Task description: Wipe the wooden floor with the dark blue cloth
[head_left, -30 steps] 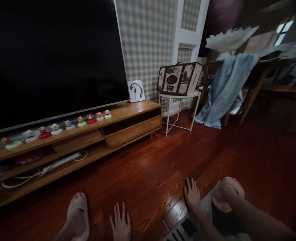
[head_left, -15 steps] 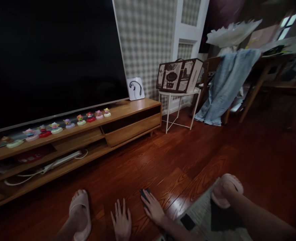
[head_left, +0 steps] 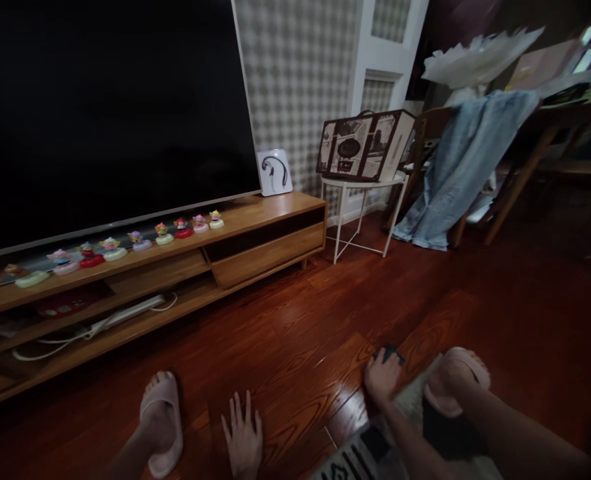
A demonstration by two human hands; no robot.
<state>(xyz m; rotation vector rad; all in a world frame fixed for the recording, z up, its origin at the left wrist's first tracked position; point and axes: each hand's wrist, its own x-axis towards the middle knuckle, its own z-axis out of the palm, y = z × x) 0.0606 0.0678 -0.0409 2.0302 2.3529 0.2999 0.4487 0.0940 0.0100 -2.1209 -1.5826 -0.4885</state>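
Observation:
My left hand [head_left: 243,437] lies flat on the dark red wooden floor [head_left: 320,313], fingers spread, between my two feet in pale pink slippers [head_left: 161,421]. My right hand [head_left: 381,377] rests on the floor farther right, its fingers curled over a small dark object [head_left: 391,354] that shows just past the fingertips. I cannot make out what the object is. The hand sits at the edge of a grey patterned rug [head_left: 370,447], next to my right slipper [head_left: 456,380].
A long wooden TV cabinet [head_left: 185,267] stands at the left under a large dark screen [head_left: 100,113], with several small figurines [head_left: 140,241] along its top. A white side table [head_left: 363,210] carrying a printed bag [head_left: 363,143] and a chair draped with jeans [head_left: 463,167] stand farther back.
My right hand has slid the dark object along the floor, left to near my left hand half a second ago, then back right to the rug edge. My left hand stayed put.

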